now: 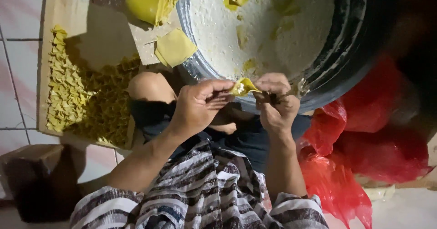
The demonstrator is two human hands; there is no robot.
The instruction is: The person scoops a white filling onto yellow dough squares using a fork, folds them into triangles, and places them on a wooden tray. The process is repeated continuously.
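1. Left hand (198, 105): fingers pinched on the left edge of a small folded yellow dough wrapper (242, 87), held in the air above the lap, just in front of the basin rim
2. Right hand (276, 100): fingers closed on the wrapper's right end; a thin metal utensil (298, 90) is also gripped in this hand, its end pointing right
3. Large round dark metal basin (346, 65): just beyond the hands, filled with white flour (273, 28), a few yellow scraps lying in it
4. Flat brown cardboard sheet (98, 33) on the tiled floor, left of the knee: covered with many small folded yellow dumplings (86, 101) packed close together
5. Stack of square yellow wrappers (175, 48): near the basin's left rim
6. Crumpled red plastic bags (364, 142): right of the right arm
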